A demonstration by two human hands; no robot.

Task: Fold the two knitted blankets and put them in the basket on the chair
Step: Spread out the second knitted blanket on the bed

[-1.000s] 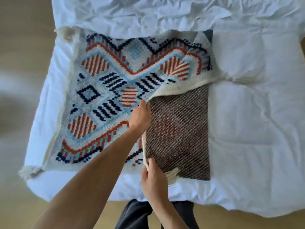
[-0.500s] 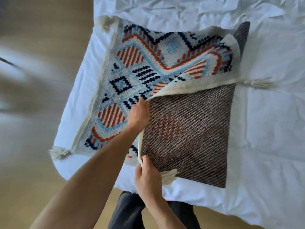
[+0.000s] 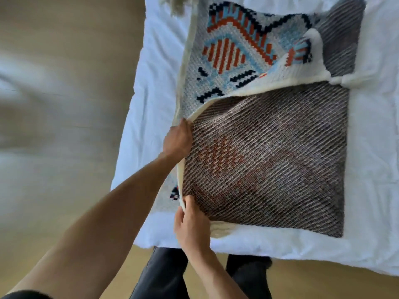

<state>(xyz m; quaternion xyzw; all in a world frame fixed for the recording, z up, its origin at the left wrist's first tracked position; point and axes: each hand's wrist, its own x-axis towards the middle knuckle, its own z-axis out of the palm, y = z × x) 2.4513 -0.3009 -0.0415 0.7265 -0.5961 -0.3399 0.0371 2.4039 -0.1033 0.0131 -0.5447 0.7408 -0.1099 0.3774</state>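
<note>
A knitted blanket (image 3: 228, 52) with an orange, light-blue and navy pattern lies on the white bed. Its right part is turned over to the left, so the dark brown striped underside (image 3: 269, 152) faces up. My left hand (image 3: 178, 140) grips the cream border of that flap, near the blanket's left side. My right hand (image 3: 192, 225) pinches the same cream border at its near corner, by a cream tassel (image 3: 222, 230). I cannot make out a second blanket, and no basket or chair is in view.
The white duvet (image 3: 371, 169) covers the bed, whose near edge runs along the bottom and whose left edge is by my left arm. Tan wooden floor (image 3: 64, 126) lies to the left. My dark trouser legs (image 3: 164, 275) stand against the bed's near edge.
Both hands have carried the flap's border leftward across the blanket, so more brown underside shows and less pattern. The camera has swung left and closer.
</note>
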